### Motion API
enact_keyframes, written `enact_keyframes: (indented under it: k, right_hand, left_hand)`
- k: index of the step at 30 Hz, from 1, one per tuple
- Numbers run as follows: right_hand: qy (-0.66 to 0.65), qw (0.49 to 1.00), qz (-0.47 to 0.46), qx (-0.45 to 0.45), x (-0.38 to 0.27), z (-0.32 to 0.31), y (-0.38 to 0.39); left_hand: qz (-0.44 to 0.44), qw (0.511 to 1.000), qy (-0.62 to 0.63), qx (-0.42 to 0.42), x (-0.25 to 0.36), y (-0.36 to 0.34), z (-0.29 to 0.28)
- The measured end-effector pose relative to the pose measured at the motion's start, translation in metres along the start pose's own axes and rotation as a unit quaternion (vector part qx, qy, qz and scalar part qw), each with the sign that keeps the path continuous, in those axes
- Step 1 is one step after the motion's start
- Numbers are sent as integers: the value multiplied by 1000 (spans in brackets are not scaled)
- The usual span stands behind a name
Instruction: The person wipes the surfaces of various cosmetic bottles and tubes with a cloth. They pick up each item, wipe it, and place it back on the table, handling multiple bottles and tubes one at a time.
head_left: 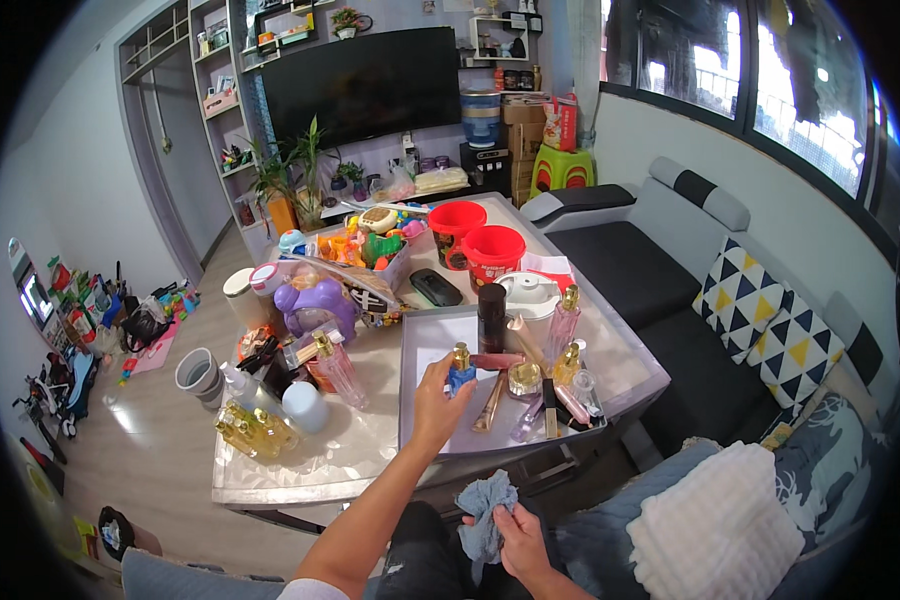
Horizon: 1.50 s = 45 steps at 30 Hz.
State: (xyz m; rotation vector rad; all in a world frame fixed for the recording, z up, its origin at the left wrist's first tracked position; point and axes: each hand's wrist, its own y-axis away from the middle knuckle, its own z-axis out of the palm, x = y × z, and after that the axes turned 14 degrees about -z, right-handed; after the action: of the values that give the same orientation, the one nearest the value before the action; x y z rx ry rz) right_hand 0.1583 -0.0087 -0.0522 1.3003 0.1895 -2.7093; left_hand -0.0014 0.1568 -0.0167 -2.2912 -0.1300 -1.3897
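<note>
My left hand is closed round a small blue perfume bottle with a gold cap, held upright over the left part of a shallow grey box. Low over my lap, my right hand grips a crumpled grey-blue cloth. Inside the box are a dark cylindrical bottle, a round glass jar, a gold tube and several other cosmetics. A yellow perfume bottle and a tall pink one stand toward the box's right side.
Left on the table are several yellow bottles, a white-capped jar, a pink bottle and a purple toy. Behind the box lie a black case and two red buckets. A sofa runs along the right.
</note>
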Motion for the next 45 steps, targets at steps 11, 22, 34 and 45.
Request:
enact_keyframes:
  k: [11, 22, 34, 45]
  right_hand:
    - [32, 999, -27, 6, -1, 3, 4]
    - [468, 778, -403, -116, -55, 42, -35]
    - [472, 756, -448, -71, -12, 54, -39]
    - [292, 907, -297, 52, -12, 59, -37]
  left_hand:
    - [-68, 993, 91, -43, 7, 29, -27]
    - [-11, 983, 31, -180, 54, 113, -75]
    - [-26, 990, 53, -132, 31, 149, -66]
    - [-44, 992, 54, -106, 46, 150, -67]
